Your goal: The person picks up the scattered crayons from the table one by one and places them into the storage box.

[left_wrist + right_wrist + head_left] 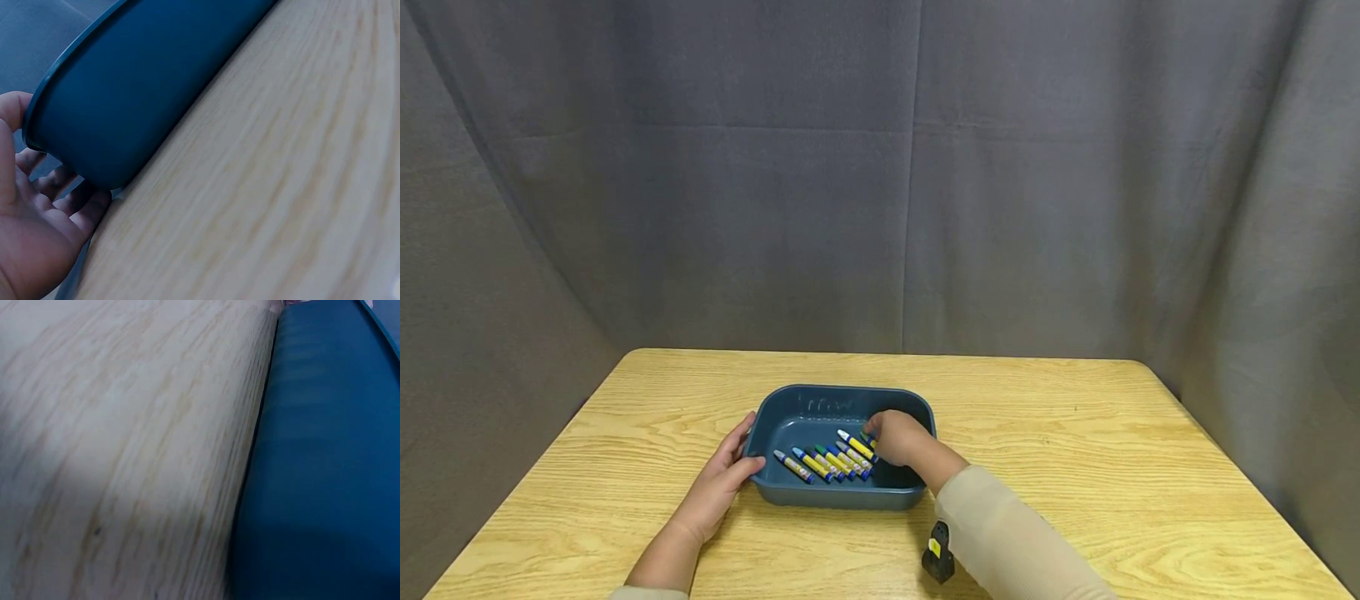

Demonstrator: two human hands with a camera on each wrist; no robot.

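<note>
A dark blue plastic basin (842, 498) holds a slanted row of several crayons (823, 462) with yellow wrappers and blue ends. One with a white tip (855, 445) lies over the right part of the row. My left hand (718, 483) grips the basin's left end, thumb over the rim and fingers (94, 209) against the outer wall. Inside the basin's right half, my right hand (901, 437) has its fingertips pinched on a green-tipped crayon (867, 437), mostly hidden by the hand. In the right wrist view only the basin's outer wall (325, 456) and table show.
The basin stands on a light wood-grain table (1075, 467). A small black device (937, 554) with a yellow mark sits at the right sleeve (1007, 533). Grey curtains (760, 233) hang behind the table and along both sides.
</note>
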